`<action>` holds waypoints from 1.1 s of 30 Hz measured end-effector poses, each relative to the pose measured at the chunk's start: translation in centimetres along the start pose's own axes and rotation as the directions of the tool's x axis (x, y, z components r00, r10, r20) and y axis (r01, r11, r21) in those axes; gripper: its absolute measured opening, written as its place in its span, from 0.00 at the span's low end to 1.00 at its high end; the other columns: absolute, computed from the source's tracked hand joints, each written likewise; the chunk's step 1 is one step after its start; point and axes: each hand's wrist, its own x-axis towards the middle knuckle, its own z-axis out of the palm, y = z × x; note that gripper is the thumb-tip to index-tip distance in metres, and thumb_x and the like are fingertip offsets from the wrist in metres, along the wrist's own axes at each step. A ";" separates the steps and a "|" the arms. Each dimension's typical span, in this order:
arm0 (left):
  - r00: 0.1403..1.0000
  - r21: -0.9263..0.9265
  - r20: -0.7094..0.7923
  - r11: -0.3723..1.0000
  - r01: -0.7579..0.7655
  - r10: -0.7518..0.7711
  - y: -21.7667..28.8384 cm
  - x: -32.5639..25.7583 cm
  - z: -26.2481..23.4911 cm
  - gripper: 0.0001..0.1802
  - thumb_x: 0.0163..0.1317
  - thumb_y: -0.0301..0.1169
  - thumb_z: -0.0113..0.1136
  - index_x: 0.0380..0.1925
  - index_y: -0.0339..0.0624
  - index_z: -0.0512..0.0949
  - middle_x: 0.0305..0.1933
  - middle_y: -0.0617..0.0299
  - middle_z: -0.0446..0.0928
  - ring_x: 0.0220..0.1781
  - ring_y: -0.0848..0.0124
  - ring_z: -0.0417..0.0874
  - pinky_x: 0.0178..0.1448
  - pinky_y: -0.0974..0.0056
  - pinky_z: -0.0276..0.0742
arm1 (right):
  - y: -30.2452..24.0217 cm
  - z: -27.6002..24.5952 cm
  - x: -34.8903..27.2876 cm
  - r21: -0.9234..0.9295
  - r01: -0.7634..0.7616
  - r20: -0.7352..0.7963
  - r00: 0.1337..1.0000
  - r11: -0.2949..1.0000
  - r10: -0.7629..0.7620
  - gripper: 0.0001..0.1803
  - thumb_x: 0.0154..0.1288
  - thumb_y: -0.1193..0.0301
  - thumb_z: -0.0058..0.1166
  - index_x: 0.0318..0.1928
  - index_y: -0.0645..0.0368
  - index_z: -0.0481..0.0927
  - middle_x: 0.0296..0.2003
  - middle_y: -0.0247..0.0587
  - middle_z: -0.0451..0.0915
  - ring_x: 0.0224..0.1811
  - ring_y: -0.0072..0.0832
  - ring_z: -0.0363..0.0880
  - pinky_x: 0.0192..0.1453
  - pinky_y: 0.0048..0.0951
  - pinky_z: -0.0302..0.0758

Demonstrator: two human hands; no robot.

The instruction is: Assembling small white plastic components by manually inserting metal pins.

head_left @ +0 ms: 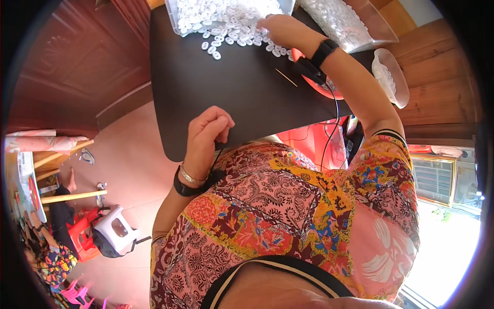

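Small white oval plastic pieces with holes (234, 37) spill from a clear plastic bin (177, 20) onto the dark tabletop (206, 82). Among these pieces, at the front of the bin, are the bent fingertips of my right hand (288, 33). Its fingers look drawn together, but what they hold is hidden. My left hand (210, 129) is curled closed above the table's near left edge, apart from the pieces, and the inside of its grip does not show. Near my right wrist lies a thin wooden stick (286, 78). My right forearm partly covers an orange-red dish (329, 91).
A clear bag of white pieces (342, 26) lies at the far right, and a translucent scoop-shaped container (393, 80) stands at the right edge. A black cable (329, 139) hangs from my right wrist. Stools (117, 229) and another person (56, 260) are at the lower left.
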 end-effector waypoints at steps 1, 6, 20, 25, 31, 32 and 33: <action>0.998 0.014 0.037 0.999 0.052 -0.053 0.2 -0.3 0.4 0.10 0.62 0.30 0.49 0.25 0.37 0.75 0.18 0.72 0.65 0.21 0.83 0.62 0.26 0.75 0.55 | 0.2 0.3 -0.5 0.000 0.003 -0.003 1.000 1.000 -0.003 0.17 0.58 0.75 0.50 0.49 0.54 0.77 0.40 0.47 0.77 0.45 0.46 0.77 0.47 0.43 0.73; 0.978 0.100 0.116 0.982 0.161 -0.173 0.9 -0.6 1.0 0.11 0.62 0.31 0.48 0.26 0.38 0.75 0.18 0.71 0.66 0.20 0.83 0.63 0.25 0.75 0.55 | -2.0 0.3 -4.1 0.078 0.043 -0.087 0.996 0.996 -0.037 0.14 0.58 0.77 0.49 0.45 0.55 0.78 0.40 0.46 0.76 0.41 0.46 0.78 0.45 0.41 0.74; 0.997 -0.074 0.048 0.995 0.067 -0.063 -0.3 -0.7 -1.7 0.13 0.64 0.33 0.48 0.28 0.35 0.75 0.19 0.65 0.68 0.22 0.78 0.66 0.28 0.73 0.61 | -3.8 -0.5 -4.2 0.194 0.315 -0.196 0.940 0.929 -0.278 0.10 0.60 0.73 0.52 0.42 0.56 0.80 0.38 0.43 0.78 0.38 0.44 0.79 0.42 0.40 0.75; 0.980 -0.047 -0.145 0.989 -0.142 0.134 -0.5 -2.1 -3.2 0.12 0.64 0.31 0.47 0.28 0.35 0.75 0.19 0.66 0.67 0.22 0.78 0.66 0.29 0.74 0.61 | -6.6 -2.0 -1.1 0.303 0.307 -0.141 0.951 0.902 -0.276 0.09 0.60 0.70 0.52 0.38 0.59 0.81 0.34 0.44 0.81 0.35 0.42 0.80 0.42 0.39 0.75; 0.978 0.005 -0.169 0.992 -0.123 0.122 -0.2 -2.8 -3.2 0.11 0.65 0.31 0.47 0.28 0.36 0.75 0.20 0.66 0.67 0.23 0.78 0.66 0.29 0.73 0.61 | -8.0 -1.4 1.1 0.179 0.298 -0.182 0.947 0.938 -0.266 0.09 0.56 0.71 0.54 0.37 0.56 0.83 0.33 0.43 0.82 0.35 0.41 0.81 0.43 0.38 0.76; 0.981 0.030 -0.156 0.993 -0.112 0.115 -0.3 -2.8 -3.1 0.11 0.65 0.31 0.47 0.28 0.36 0.75 0.20 0.66 0.67 0.23 0.79 0.66 0.29 0.74 0.61 | -7.6 -1.4 1.4 0.184 0.298 -0.188 0.946 0.937 -0.264 0.09 0.56 0.71 0.54 0.37 0.56 0.83 0.33 0.43 0.82 0.35 0.41 0.81 0.43 0.38 0.76; 0.981 0.035 -0.155 0.993 -0.108 0.113 -0.4 -2.7 -3.0 0.11 0.65 0.31 0.47 0.28 0.36 0.75 0.20 0.66 0.67 0.23 0.79 0.66 0.29 0.74 0.61 | -7.2 -1.3 1.8 0.183 0.322 -0.196 0.938 0.929 -0.287 0.09 0.56 0.71 0.54 0.38 0.56 0.82 0.34 0.43 0.82 0.36 0.41 0.81 0.43 0.38 0.76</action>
